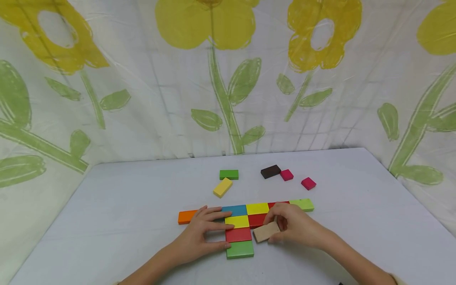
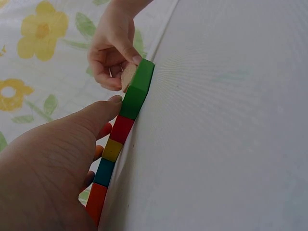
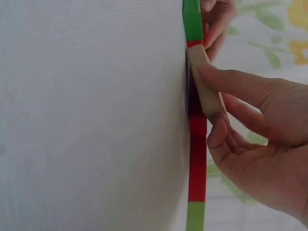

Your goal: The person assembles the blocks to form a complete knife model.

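Note:
Between the thumb and fingers of my right hand (image 1: 297, 225) is a plain wooden block (image 1: 266, 232), held slightly tilted beside a column of coloured blocks. That column has a yellow block (image 1: 237, 222), a red block (image 1: 238, 235) and, nearest me, a green block (image 1: 240, 249). My left hand (image 1: 196, 235) lies at its left side, fingers fairly straight, fingertips touching the blocks and the thumb at the green one. Behind runs a row with an orange block (image 1: 187, 217), a blue block (image 1: 234, 210), a yellow block (image 1: 257, 208) and a light green block (image 1: 302, 204). In the right wrist view the wooden block (image 3: 206, 84) is pinched.
Farther back lie a loose green block (image 1: 229, 174), a yellow block (image 1: 223, 187), a dark brown block (image 1: 270, 171) and two small pink blocks (image 1: 308, 183). A white cloth covers the table (image 1: 117, 206). Behind it hangs a flower-print curtain (image 1: 142, 118).

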The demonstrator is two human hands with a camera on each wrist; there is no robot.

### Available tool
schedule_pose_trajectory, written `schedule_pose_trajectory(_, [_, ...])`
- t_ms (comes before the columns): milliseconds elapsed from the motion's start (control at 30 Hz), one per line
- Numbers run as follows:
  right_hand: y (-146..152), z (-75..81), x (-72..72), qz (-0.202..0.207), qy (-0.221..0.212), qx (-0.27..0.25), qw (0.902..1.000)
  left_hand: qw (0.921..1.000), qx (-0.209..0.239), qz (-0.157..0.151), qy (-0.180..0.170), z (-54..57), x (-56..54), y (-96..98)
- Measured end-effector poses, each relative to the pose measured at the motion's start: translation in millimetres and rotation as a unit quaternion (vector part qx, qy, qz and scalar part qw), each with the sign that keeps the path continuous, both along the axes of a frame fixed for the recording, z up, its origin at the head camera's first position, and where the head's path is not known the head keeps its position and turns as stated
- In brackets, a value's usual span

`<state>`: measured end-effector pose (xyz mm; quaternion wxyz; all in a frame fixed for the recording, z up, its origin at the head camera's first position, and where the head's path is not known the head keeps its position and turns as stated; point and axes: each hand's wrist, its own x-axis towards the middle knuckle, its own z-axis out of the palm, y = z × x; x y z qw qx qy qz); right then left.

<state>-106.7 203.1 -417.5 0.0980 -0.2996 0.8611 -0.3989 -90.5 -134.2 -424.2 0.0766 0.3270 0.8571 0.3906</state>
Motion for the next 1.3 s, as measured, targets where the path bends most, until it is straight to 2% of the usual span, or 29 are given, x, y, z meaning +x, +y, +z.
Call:
schedule_pose_trajectory(100, [7,-22.7,-8.3,0.000,0.013,0.010,0.9999,1.0000,0.000,0.000,-0.001,0.2,0.1,0.1])
schedule_pose_trajectory(167, [8,-27.9,-10.1,-0.007,0.006,0.022,0.9997,1.0000,0.000,0.000,-0.001,0.2,0.0,0.1])
schedule_pose_trajectory(233, [7,-26.2,-9.0,-0.015,-0.006,0.034,0.9993,1.0000,0.001,0.000,-0.001,0.2,-0.1,0.1])
schedule_pose_trajectory(500, [-11,20.2,9.6,-0.029,-0.037,0.059,0.9971,1.0000,0.004,0.000,-0.001,-0.1,0.0,0.0])
schedule_pose_trajectory(633, [-15,29.9,13.0,-0.028,-0.050,0.062,0.9964,1.0000,0.005,0.000,0.001,0.0,0.5,0.1])
schedule_pose_trajectory(733, [-13,23.6,10.7,-0.019,-0.038,0.055,0.9976,1.0000,0.005,0.000,0.002,0.5,0.7,0.1])
schedule_pose_trajectory(900, [-4,-4.6,1.9,-0.008,-0.008,0.029,0.9995,1.0000,0.005,0.000,0.002,1.4,0.9,0.2])
schedule_pose_trajectory(967, [-2,-13.1,-0.8,-0.010,-0.010,0.023,0.9996,1.0000,0.006,0.000,0.003,1.4,1.1,0.3])
schedule_pose_trajectory(1200, [2,-28.8,-7.4,-0.019,-0.025,0.029,0.9991,1.0000,0.009,0.000,0.003,0.6,1.2,0.2])
schedule_pose_trajectory(1233, [0,-22.2,-5.3,-0.023,-0.032,0.033,0.9987,0.9999,0.010,0.000,0.003,0.4,1.1,0.1])
schedule_pose_trajectory(1300, [0,-23.0,-5.7,-0.030,-0.038,0.040,0.9980,0.9999,0.010,0.000,0.004,-0.1,0.9,-0.1])
